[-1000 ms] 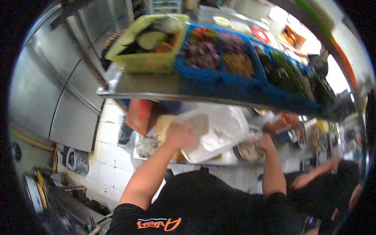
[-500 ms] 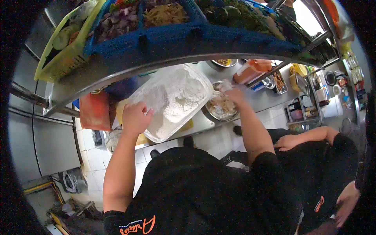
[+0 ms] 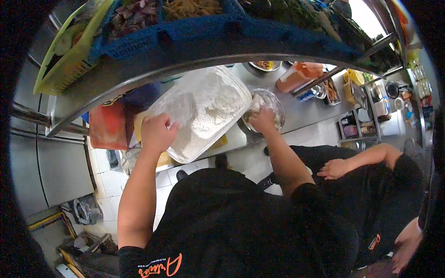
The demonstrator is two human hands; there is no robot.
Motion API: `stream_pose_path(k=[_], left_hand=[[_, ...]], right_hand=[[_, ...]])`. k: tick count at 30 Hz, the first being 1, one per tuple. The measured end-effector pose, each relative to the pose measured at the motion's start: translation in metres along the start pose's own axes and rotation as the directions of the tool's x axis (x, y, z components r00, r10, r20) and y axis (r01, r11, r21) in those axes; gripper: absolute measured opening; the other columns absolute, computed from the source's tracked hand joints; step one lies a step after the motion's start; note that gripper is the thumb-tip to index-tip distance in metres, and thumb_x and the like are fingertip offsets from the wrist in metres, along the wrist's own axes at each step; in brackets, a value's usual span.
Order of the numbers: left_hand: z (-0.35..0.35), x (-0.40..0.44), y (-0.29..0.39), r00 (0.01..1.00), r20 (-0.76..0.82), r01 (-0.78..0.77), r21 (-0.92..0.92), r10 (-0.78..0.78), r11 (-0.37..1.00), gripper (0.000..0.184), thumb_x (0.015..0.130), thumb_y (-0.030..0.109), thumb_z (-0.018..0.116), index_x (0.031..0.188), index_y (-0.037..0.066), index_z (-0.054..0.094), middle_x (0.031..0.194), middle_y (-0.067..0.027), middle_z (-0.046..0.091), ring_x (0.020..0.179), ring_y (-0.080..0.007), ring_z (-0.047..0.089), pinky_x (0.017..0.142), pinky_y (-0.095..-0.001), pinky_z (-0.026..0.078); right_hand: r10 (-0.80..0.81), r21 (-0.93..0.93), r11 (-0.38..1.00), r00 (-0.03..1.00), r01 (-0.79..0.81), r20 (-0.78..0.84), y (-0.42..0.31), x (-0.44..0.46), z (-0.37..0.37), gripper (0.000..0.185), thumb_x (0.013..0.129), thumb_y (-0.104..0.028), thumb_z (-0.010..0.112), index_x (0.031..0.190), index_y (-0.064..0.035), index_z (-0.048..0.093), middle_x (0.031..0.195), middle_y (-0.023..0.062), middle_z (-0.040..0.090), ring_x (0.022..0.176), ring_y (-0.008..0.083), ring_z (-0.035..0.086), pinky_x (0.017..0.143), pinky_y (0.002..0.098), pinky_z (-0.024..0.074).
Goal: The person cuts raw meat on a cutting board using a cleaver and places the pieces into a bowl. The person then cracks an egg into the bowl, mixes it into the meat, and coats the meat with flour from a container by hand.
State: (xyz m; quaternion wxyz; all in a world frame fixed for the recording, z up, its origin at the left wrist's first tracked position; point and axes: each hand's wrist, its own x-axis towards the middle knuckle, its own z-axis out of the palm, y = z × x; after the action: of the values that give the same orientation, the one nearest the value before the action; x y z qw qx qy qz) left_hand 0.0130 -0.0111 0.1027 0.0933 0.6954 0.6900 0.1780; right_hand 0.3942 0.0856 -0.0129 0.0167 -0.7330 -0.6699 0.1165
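A large white tub [image 3: 209, 146] of white flour-like powder [image 3: 211, 113] lies at an angle on the steel counter. My left hand [image 3: 158, 132] is at its left rim, fingers curled over the edge and thumb on the inner side. Just right of the tub is a round metal bowl [image 3: 281, 107] with pale, powder-dusted pieces [image 3: 256, 104] in it. My right hand [image 3: 263, 120] reaches into this bowl with its fingers bent down. Their tips are hidden, so what they grip cannot be made out.
Overhead, a steel shelf [image 3: 153, 75] holds blue baskets [image 3: 194, 34] of cut vegetables. A red-orange container [image 3: 107, 127] stands left, an orange-brown tub [image 3: 299, 76] behind right. Another metal bowl [image 3: 265, 66] sits farther back. A co-worker's hand [image 3: 334, 169] is close by on the right.
My right hand has moved left and down within the bowl, over the dusted pieces. My left hand stays at the tub's rim. The whole view has shifted slightly.
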Motion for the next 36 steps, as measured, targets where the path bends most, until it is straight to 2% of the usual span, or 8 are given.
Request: stream_pose_path(k=[5, 9, 15, 21, 26, 29, 32, 36], left_hand=[[-0.003, -0.001, 0.000, 0.999, 0.034, 0.022, -0.005, -0.022, 1.000, 0.030, 0.079, 0.032, 0.070, 0.070, 0.008, 0.057, 0.066, -0.0120, 0.061, 0.067, -0.0336, 0.059, 0.079, -0.0452, 0.043], [-0.002, -0.005, -0.002, 1.000, -0.011, 0.007, 0.009, -0.007, 1.000, 0.030, 0.080, 0.034, 0.069, 0.072, 0.008, 0.058, 0.068, -0.0120, 0.062, 0.069, -0.0336, 0.060, 0.081, -0.0461, 0.044], [-0.003, 0.002, 0.002, 0.996, 0.066, 0.052, 0.003, -0.052, 0.999, 0.030, 0.081, 0.036, 0.068, 0.074, 0.008, 0.058, 0.069, -0.0117, 0.062, 0.072, -0.0343, 0.060, 0.082, -0.0454, 0.043], [-0.002, 0.001, 0.003, 0.997, 0.056, 0.051, 0.011, -0.051, 0.999, 0.031, 0.081, 0.036, 0.068, 0.073, 0.008, 0.058, 0.068, -0.0113, 0.061, 0.072, -0.0338, 0.059, 0.081, -0.0449, 0.043], [-0.001, -0.001, -0.001, 0.998, 0.055, 0.037, 0.016, -0.038, 0.999, 0.030, 0.081, 0.035, 0.068, 0.073, 0.008, 0.058, 0.068, -0.0116, 0.061, 0.071, -0.0335, 0.058, 0.081, -0.0448, 0.042], [-0.002, -0.002, -0.005, 1.000, 0.022, 0.005, 0.018, -0.005, 1.000, 0.029, 0.081, 0.034, 0.068, 0.073, 0.008, 0.058, 0.069, -0.0118, 0.062, 0.069, -0.0335, 0.058, 0.082, -0.0452, 0.042], [0.001, -0.003, -0.003, 1.000, 0.022, 0.017, -0.010, -0.017, 1.000, 0.029, 0.081, 0.034, 0.068, 0.073, 0.008, 0.058, 0.070, -0.0119, 0.063, 0.068, -0.0333, 0.059, 0.082, -0.0451, 0.042], [0.001, 0.000, -0.004, 1.000, 0.022, 0.022, -0.005, -0.022, 1.000, 0.030, 0.081, 0.035, 0.068, 0.073, 0.008, 0.058, 0.069, -0.0117, 0.063, 0.069, -0.0328, 0.060, 0.083, -0.0448, 0.042]], right_hand=[[-0.040, 0.420, 0.900, 0.982, 0.116, -0.186, 0.015, 0.018, -0.032, 0.049, 0.073, -0.026, 0.073, 0.113, 0.0006, 0.063, 0.108, 0.0286, 0.065, 0.105, 0.0396, 0.063, 0.092, 0.0442, 0.0489], [-0.063, 0.077, 0.994, 0.989, 0.074, -0.135, 0.058, 0.053, -0.027, 0.050, 0.074, -0.020, 0.073, 0.118, 0.0007, 0.061, 0.106, 0.0234, 0.068, 0.099, 0.0353, 0.066, 0.087, 0.0419, 0.0507], [-0.221, 0.621, 0.772, 0.973, 0.138, 0.059, 0.061, 0.053, -0.053, 0.057, 0.071, -0.015, 0.076, 0.123, 0.0012, 0.060, 0.116, 0.0174, 0.066, 0.104, 0.0273, 0.064, 0.089, 0.0379, 0.0514], [0.047, -0.060, 0.996, 0.975, -0.062, -0.218, 0.012, 0.035, 0.040, 0.075, 0.072, -0.029, 0.075, 0.133, 0.0027, 0.046, 0.117, 0.0249, 0.063, 0.108, 0.0397, 0.061, 0.096, 0.0453, 0.0478], [0.074, 0.407, 0.914, 0.987, -0.009, -0.144, 0.021, 0.044, 0.010, 0.071, 0.071, -0.039, 0.073, 0.125, 0.0017, 0.053, 0.114, 0.0275, 0.062, 0.108, 0.0429, 0.059, 0.095, 0.0474, 0.0473], [-0.254, -0.228, 0.930, 0.951, 0.290, 0.175, 0.051, 0.065, -0.016, 0.052, 0.072, -0.031, 0.073, 0.110, 0.0022, 0.063, 0.110, 0.0258, 0.065, 0.106, 0.0397, 0.061, 0.092, 0.0473, 0.0485], [0.040, 0.089, 0.996, 0.973, -0.020, -0.226, 0.061, 0.053, -0.026, 0.041, 0.071, -0.027, 0.074, 0.099, 0.0019, 0.068, 0.109, 0.0236, 0.067, 0.105, 0.0362, 0.063, 0.090, 0.0474, 0.0491], [0.000, 0.513, 0.848, 0.968, -0.132, 0.250, 0.009, 0.006, -0.111, 0.052, 0.070, -0.032, 0.078, 0.108, 0.0013, 0.067, 0.111, 0.0225, 0.068, 0.102, 0.0339, 0.065, 0.088, 0.0473, 0.0500]])
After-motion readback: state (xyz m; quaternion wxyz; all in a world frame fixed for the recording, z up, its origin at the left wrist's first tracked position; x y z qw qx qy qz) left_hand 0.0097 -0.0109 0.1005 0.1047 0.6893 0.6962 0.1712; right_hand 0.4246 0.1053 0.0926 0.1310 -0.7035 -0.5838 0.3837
